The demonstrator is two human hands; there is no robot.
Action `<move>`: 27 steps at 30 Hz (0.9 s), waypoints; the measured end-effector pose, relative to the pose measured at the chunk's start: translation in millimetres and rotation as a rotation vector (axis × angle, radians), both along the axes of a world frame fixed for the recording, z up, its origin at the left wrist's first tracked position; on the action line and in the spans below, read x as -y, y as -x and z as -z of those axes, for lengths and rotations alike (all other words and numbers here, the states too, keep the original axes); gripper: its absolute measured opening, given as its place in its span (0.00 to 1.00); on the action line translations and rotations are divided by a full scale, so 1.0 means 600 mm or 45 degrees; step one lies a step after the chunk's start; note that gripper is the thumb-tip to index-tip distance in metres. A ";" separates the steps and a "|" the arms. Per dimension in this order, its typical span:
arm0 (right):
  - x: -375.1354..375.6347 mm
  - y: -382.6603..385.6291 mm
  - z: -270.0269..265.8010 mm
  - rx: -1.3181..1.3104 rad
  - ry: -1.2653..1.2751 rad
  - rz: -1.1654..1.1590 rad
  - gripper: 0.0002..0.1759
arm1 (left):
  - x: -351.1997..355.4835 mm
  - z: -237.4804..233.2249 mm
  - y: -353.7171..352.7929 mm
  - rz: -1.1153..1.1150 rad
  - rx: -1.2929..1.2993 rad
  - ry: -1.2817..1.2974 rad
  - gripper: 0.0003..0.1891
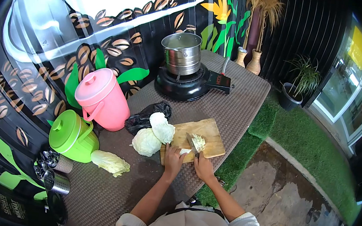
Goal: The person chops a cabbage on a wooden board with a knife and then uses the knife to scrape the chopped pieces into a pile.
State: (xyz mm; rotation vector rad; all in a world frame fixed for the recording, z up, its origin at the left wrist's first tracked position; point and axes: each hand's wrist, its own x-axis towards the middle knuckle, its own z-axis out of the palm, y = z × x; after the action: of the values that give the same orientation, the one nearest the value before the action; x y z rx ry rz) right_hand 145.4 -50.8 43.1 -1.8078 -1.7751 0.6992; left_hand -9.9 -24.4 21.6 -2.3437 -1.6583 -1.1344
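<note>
My right hand (203,166) is closed round the handle of a knife (191,143), its blade lying over the wooden cutting board (212,137). Beside the blade is a small pile of shredded cabbage (198,142). My left hand (173,159) presses a small pale piece of cabbage (185,151) against the board, left of the knife, with its fingers bent. A round cabbage (146,142) sits just left of the board, and a loose cabbage leaf (162,128) leans on it, partly over the board's edge.
A napa cabbage (111,163) lies near a green lidded bucket (73,136). Behind are a pink lidded bucket (103,99), a black plastic bag (145,117) and a steel pot (181,54) on a black stove (181,87). Metal utensil holders (56,182) stand at the table's left.
</note>
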 end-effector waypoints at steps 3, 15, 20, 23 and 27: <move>0.009 0.006 -0.007 0.078 0.041 -0.043 0.18 | -0.004 0.013 -0.004 -0.004 0.118 0.208 0.15; 0.000 0.002 0.003 0.361 0.062 -0.123 0.17 | 0.003 0.026 -0.018 -0.067 0.458 0.134 0.14; 0.004 0.011 0.035 0.352 0.105 -0.112 0.17 | 0.005 0.028 -0.017 -0.055 0.332 0.042 0.13; -0.019 0.018 0.010 0.309 0.154 -0.098 0.15 | 0.007 0.026 -0.017 -0.051 0.335 0.030 0.13; -0.018 0.009 0.004 0.328 0.114 -0.158 0.15 | 0.008 0.030 -0.014 -0.066 0.294 0.034 0.13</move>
State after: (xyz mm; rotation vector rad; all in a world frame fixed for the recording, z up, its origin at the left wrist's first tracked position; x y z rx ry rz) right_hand 139.7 -39.9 40.8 -1.9318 -2.0678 0.6248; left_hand -1.5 -29.4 3.6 -2.2426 -1.8033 -1.4281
